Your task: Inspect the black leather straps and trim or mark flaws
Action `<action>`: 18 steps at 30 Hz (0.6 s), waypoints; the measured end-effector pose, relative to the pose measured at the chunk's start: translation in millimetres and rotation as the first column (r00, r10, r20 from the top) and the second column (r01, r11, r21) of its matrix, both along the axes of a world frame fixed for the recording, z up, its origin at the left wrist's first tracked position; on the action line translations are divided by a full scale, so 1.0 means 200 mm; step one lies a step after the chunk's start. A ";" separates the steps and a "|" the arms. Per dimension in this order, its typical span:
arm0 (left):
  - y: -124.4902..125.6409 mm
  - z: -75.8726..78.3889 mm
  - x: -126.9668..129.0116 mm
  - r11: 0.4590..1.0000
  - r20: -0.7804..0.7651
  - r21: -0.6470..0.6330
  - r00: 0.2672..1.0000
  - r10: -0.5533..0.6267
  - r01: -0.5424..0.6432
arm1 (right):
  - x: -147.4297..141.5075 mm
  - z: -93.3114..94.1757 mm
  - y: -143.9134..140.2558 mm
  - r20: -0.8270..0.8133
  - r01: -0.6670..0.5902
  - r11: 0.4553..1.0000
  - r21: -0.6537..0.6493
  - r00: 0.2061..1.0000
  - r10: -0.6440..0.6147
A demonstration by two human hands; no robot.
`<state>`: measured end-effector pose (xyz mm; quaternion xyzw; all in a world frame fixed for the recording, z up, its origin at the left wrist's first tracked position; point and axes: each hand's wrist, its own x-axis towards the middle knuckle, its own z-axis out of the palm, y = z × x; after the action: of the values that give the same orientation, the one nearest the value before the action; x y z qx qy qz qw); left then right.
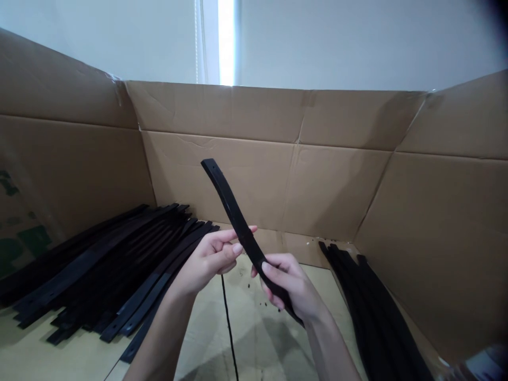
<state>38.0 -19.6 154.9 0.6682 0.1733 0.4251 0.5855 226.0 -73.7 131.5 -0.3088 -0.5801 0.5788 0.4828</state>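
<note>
A long, slightly curved black strip [234,214] with a small hole at its far end slants across the middle of the view. My right hand [291,280] grips its lower part, thumb on top and fingers beneath. Higher up, my left hand [212,256] is closed at the strip's left edge, its index finger passing behind and showing on the other side. A thin black strand [228,317] runs down from below my left hand; whether that hand holds it too, I cannot tell.
Cardboard walls [222,114] surround the pale work surface [206,328]. Many similar black strips [107,264] lie piled on the left. Several more strips [369,307] rest along the right wall. Small dark bits [264,304] are scattered beneath my hands.
</note>
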 end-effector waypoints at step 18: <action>0.01 -0.04 -0.04 0.948 0.199 0.045 0.932 0.302 -0.316 | 0.01 0.10 -0.14 0.118 0.336 0.885 0.323 0.913 -0.390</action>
<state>30.1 -17.6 146.4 0.6111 0.2033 0.5798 0.4991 227.3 -101.5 151.3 -0.3874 -0.6328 0.3540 0.5693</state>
